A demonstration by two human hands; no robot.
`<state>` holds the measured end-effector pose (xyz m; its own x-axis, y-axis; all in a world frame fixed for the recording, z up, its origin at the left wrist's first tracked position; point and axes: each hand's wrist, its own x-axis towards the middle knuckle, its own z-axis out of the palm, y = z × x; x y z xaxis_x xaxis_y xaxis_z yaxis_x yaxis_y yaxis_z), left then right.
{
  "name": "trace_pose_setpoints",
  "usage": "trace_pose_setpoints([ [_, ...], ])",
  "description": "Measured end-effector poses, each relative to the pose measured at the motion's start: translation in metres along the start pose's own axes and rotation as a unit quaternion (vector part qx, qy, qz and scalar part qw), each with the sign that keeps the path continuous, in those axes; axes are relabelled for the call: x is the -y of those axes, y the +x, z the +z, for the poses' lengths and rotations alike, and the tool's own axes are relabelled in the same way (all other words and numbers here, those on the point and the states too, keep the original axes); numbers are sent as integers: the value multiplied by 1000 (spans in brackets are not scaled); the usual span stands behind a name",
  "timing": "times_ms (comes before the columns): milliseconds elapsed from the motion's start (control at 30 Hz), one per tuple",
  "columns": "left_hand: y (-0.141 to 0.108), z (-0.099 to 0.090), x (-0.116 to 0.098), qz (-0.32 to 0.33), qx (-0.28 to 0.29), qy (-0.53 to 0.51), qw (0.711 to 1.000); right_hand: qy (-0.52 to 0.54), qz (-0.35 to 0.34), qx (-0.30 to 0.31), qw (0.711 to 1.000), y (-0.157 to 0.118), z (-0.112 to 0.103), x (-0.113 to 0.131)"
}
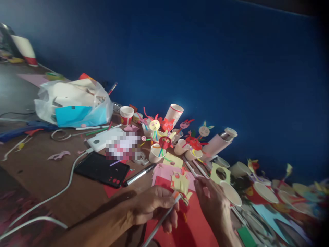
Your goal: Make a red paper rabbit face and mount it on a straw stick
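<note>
My left hand (156, 202) is pinched on a thin, pale stick (160, 221), with a small orange piece at its upper end near the fingertips. A small red and yellow paper figure (184, 202) is just beyond that end, over red paper (187, 226). Reaching forward at the right, my right hand (212, 193) has its fingers by the lower ends of white sticks (189, 167); whether it grips one is unclear. Between the hands lies a cut yellow paper piece (180, 181) on pink paper (159, 170).
Paper cups (156, 153) with paper faces stand behind the hands. A pink flask (216, 145) leans at the right, near more cups (264, 192). On the left are a black phone case (102, 169), a marker (138, 175), a white cable (61, 190) and a plastic bag (100, 99).
</note>
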<state>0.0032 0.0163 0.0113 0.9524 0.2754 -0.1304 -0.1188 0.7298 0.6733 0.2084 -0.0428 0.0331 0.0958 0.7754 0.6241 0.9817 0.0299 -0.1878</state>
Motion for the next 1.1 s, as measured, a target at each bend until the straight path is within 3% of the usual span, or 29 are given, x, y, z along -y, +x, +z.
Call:
trace_pose_setpoints([
  [100,-1,3,-2,15,-18,-12,1000,23,0,-4,1000,13,0,11],
  [267,-19,10,-12,-16,73,83,994,79,-52,140,986,20,31,52],
  [367,-28,6,-11,-81,107,149,980,15,-109,200,974,26,59,83],
  [467,-31,1,-7,-95,104,166,976,-34,-162,211,963,38,85,111],
  [700,-33,-2,-9,-43,53,188,980,-82,-141,199,966,58,129,142],
  [900,-32,0,-14,-20,68,194,979,-57,-174,182,966,57,127,142],
  [1100,-32,10,-26,-12,89,176,980,-4,-160,131,978,40,86,121],
])
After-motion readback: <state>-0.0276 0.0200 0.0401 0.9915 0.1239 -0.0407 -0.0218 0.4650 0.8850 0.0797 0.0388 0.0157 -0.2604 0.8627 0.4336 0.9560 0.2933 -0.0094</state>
